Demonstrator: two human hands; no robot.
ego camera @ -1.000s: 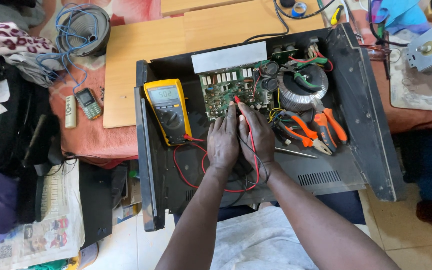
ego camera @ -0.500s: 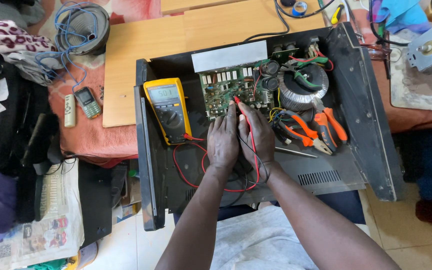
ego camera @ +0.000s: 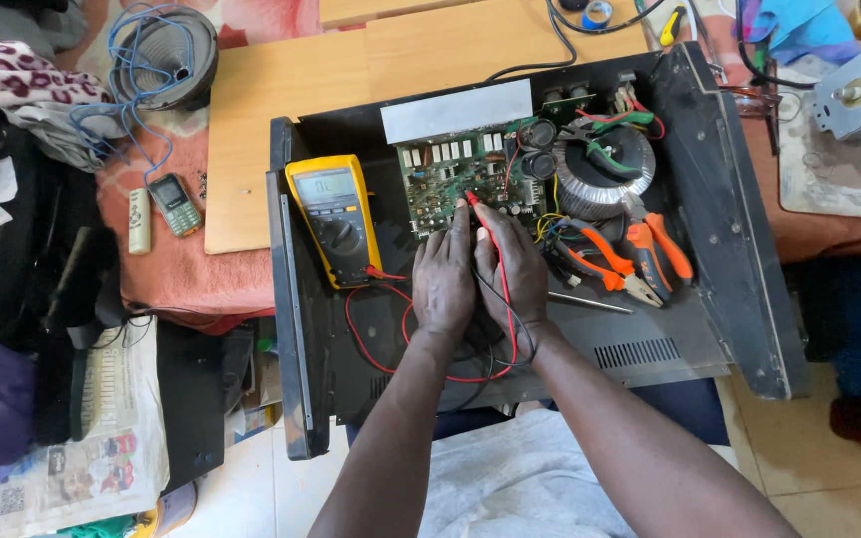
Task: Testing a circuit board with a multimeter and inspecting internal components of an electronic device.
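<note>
Far on my left the coiled blue cable (ego camera: 156, 55) is lying on the table, and just below it a small phone (ego camera: 173, 204) and a pale remote (ego camera: 139, 220) are resting on the red cloth (ego camera: 191, 274), out of my way. Moving in, the yellow multimeter (ego camera: 335, 217) is propped inside the open black chassis (ego camera: 710, 259), screen facing up at me so I can be reading it without lifting my head. Its red lead wire (ego camera: 376, 344) is looping across the chassis floor, slack enough that it isn't tugging on the probe.

My left hand (ego camera: 443, 279) is lying knuckles up, fingers closed together and stretched toward the green circuit board (ego camera: 460, 179), fingertips at its near edge; I am judging it is steadying things there, though I cannot tell whether it is pinching a probe underneath. Right beside it, touching, my right hand (ego camera: 513, 271) is clamped on the red probe (ego camera: 480, 214), tip angled down onto the board so it is meeting one point only.

Further right, the round transformer (ego camera: 605, 169) is sitting beside the board, and the orange-handled pliers (ego camera: 630, 261) are lying just past my right hand, within easy reach.
</note>
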